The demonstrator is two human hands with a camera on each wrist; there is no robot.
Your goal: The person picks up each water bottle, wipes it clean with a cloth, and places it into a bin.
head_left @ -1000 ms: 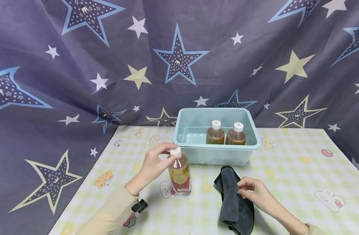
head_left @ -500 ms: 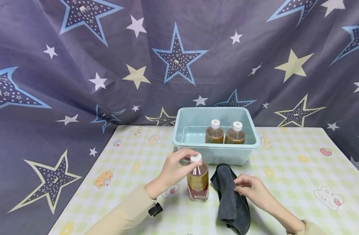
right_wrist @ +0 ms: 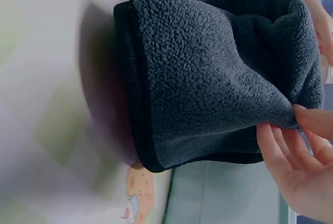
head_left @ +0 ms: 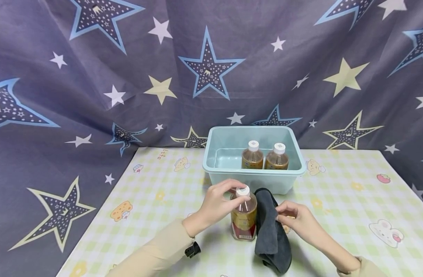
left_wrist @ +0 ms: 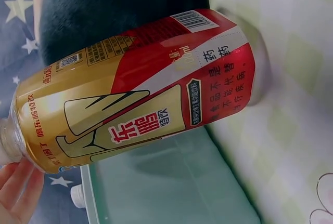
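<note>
My left hand pinches a bottle by its white cap, thumb on one side and fingers on the other. The bottle stays upright; the left wrist view shows its gold and red label. Right beside it hangs a dark grey fleecy cloth, pinched near its upper part by my right hand. In the right wrist view the thumb and fingers squeeze a fold of the cloth, whose black-trimmed edge hangs close over the tablecloth. The cloth's left side meets the bottle's outline in the head view.
Behind both hands a light blue plastic tub stands near the table's back edge. Two white-capped bottles stand in its right half. A checked tablecloth covers the table, and a starry curtain hangs behind.
My left hand has carried the bottle to the right and nearer to me, up beside the cloth. My right hand has shifted the cloth slightly left.
</note>
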